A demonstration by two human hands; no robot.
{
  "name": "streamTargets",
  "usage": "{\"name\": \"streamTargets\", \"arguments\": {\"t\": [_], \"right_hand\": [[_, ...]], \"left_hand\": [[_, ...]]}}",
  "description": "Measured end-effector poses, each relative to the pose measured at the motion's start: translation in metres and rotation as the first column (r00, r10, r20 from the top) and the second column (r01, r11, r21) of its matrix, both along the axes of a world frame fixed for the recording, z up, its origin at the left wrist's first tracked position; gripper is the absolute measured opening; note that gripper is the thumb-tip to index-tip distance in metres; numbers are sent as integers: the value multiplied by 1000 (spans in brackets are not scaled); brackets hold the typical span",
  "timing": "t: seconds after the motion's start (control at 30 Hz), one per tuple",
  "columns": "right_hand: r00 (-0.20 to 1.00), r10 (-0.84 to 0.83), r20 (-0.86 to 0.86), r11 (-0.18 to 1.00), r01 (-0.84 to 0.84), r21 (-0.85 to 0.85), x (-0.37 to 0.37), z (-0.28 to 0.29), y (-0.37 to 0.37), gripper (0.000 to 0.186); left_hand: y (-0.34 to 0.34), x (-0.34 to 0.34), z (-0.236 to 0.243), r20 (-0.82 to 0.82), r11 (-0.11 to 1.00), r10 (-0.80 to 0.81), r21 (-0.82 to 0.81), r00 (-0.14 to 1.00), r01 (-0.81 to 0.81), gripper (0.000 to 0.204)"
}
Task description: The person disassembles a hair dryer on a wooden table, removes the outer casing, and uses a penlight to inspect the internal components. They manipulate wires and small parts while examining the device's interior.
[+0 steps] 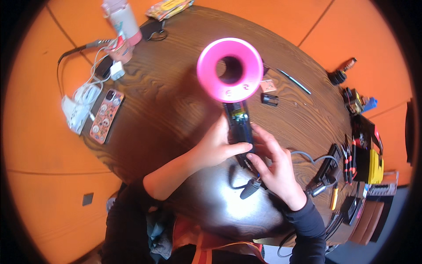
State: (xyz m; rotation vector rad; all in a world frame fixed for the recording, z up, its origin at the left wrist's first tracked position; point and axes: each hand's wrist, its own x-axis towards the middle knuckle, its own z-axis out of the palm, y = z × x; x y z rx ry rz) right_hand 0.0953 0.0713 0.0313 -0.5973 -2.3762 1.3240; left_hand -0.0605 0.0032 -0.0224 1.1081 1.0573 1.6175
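Note:
A hair dryer's pink round head (209,70), with its open centre facing up, sits atop a dark handle (238,123) whose upper part shows exposed inner parts. My left hand (220,143) grips the handle from the left, thumb lying across it. My right hand (274,169) holds the handle's lower end from the right with curled fingers and thumb. Below the handle hangs the black cable with a ribbed sleeve (250,188). Just right of the head, a small pink piece (267,86), a black cylinder part (270,99) and a thin metal tool (295,81) lie on the wooden table.
At left lie a patterned phone (105,115), white cables and a charger (117,70), with a bottle (122,22) behind. Along the right edge of the round table (180,88) are screwdrivers (349,160), a yellow case (375,167), black tools (329,165) and several small objects.

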Motion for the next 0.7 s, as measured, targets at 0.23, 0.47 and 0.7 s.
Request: {"name": "streamTargets", "arguments": {"t": [0.23, 0.47, 0.7], "right_hand": [[998, 42, -52, 991, -49, -124, 4, 5, 8, 48], [993, 121, -11, 992, -121, -26, 4, 12, 31, 35], [956, -260, -133, 948, 228, -221, 7, -14, 128, 19]], "left_hand": [[-2, -1, 3, 103, 998, -43, -37, 994, 47, 48], [9, 9, -7, 321, 993, 37, -117, 947, 0, 31], [23, 2, -7, 313, 991, 10, -131, 950, 33, 32]]}}
